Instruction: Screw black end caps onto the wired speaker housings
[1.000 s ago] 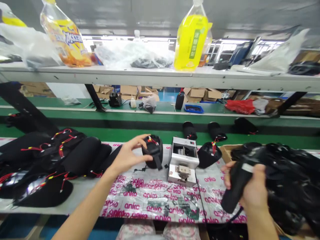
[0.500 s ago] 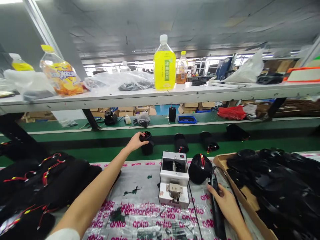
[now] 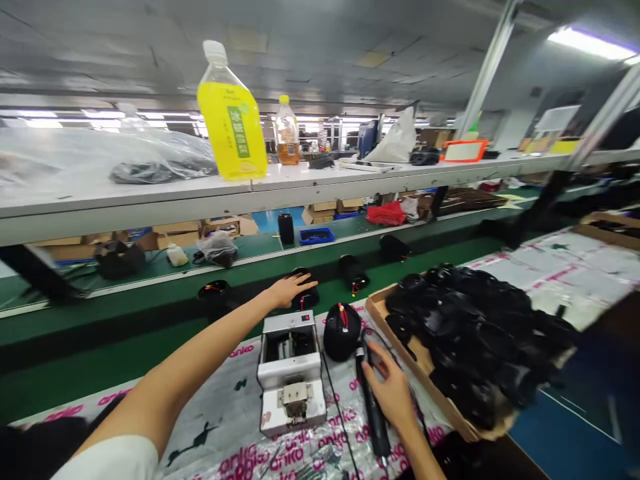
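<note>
My left hand reaches far forward with its fingers stretched flat, just above a black round part on the green belt. A similar black part with red wires stands further left on the belt. My right hand lies on the table with fingers spread, resting on a black electric screwdriver that lies lengthwise. Between the hands stand a small grey metal machine and a black domed part with a red wire.
A cardboard tray heaped with black parts sits at the right. More black parts ride the belt beyond. A white shelf overhead carries a yellow bottle, a smaller bottle and plastic bags. Printed plastic sheet covers the table.
The left hand carried a black part out onto the belt, let go and shifted right with its fingers flat. The right hand laid the screwdriver down. The view swung to the right.
</note>
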Available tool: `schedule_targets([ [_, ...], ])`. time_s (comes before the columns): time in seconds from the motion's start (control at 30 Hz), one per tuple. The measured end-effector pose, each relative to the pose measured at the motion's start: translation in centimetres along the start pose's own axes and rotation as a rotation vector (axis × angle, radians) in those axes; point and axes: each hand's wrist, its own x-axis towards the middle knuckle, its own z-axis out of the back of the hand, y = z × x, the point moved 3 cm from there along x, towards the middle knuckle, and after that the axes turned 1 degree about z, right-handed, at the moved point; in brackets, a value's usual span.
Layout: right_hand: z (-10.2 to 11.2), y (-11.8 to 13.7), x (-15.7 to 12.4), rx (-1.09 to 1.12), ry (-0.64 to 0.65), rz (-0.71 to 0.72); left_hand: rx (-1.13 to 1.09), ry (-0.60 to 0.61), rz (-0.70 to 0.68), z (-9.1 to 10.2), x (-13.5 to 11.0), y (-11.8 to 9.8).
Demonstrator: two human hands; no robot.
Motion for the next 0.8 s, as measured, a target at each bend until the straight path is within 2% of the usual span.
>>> schedule_targets([
  [0.1, 0.2, 0.0, 0.1, -0.028, 0.015, 0.16, -0.021, 0.027, -0.059, -0.4, 1.4, -0.4],
  [0.2, 0.3, 0.1, 0.0, -0.036, 0.02, 0.3, -0.068, -0.017, -0.033, 0.3, 0.7, -0.3],
  [0.27, 0.3, 0.4, -0.2, -0.042, -0.003, 0.367, -0.101, -0.089, 0.061, 1.1, -0.7, 0.0],
  [0.37, 0.4, 1.8, -0.3, -0.112, -0.042, 0.399, -0.163, -0.243, 0.297, 2.7, -3.6, 0.9],
  [0.47, 1.5, 4.2, 1.4, -0.274, -0.013, 0.336, -0.259, -0.387, 0.496, 5.0, -7.0, 1.5],
  [0.6, 4.7, 6.9, 6.8, -0.585, 0.089, 0.097, -0.344, -0.608, 0.613, 9.0, -12.5, 0.3],
  [0.7, 6.5, 7.1, 10.1, -0.788, 0.186, -0.12, -0.473, -0.842, 0.574, 11.0, -17.7, -2.9],
  [0.8, 6.8, 7.0, 11.1, -0.906, 0.275, -0.229, -0.673, -0.998, 0.419, 10.6, -23.3, -7.1],
])
